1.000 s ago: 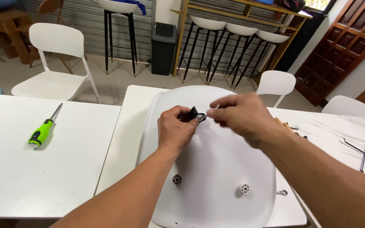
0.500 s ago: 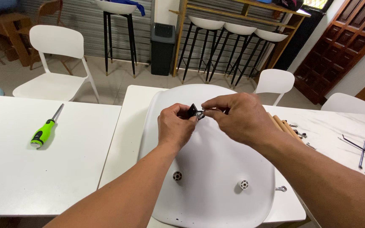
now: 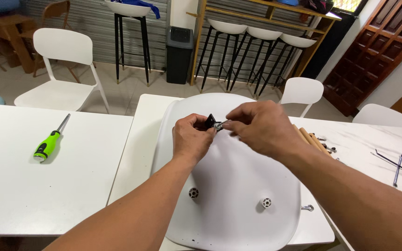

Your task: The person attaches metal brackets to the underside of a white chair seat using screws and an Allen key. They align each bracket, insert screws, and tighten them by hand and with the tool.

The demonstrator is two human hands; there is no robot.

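Both hands are up over the middle of the scene, meeting above an upturned white plastic chair seat [image 3: 229,186] that lies underside-up on the white tabletop [image 3: 131,139]. The left hand [image 3: 192,138] has its fingers pinched narrow around a small black part [image 3: 209,122], dark, angular, only a corner of it showing past the fingertips. The right hand [image 3: 262,128] comes in from the right, fingers closed tight on a small silvery metal fastener [image 3: 218,125] (round and shiny, a washer or nut by the look, too small to tell which). Metal piece and black part sit touching, right between the two thumbs, just above the far half of the seat shell.

The seat itself is smooth, glossy and rounded, with two round screw bosses on its near side: one [image 3: 193,193] left of centre, one [image 3: 267,202] to the right. Just beside the seat's right edge, a small metal hook-like piece [image 3: 307,208] lies on the tabletop.

Well off to the left, on a separate white tabletop [image 3: 19,186], lies a screwdriver [image 3: 50,139] with a green and black handle, shaft pointing far. To the right, behind the right forearm, wooden legs [image 3: 311,139] poke out, with small bits of hardware [image 3: 327,148] near them, and thin dark metal rods [image 3: 396,165] spread farther right.

Beyond: a white chair [image 3: 61,69] far left, a dark bin [image 3: 179,53], and white bar stools [image 3: 252,46] along a wooden rack.
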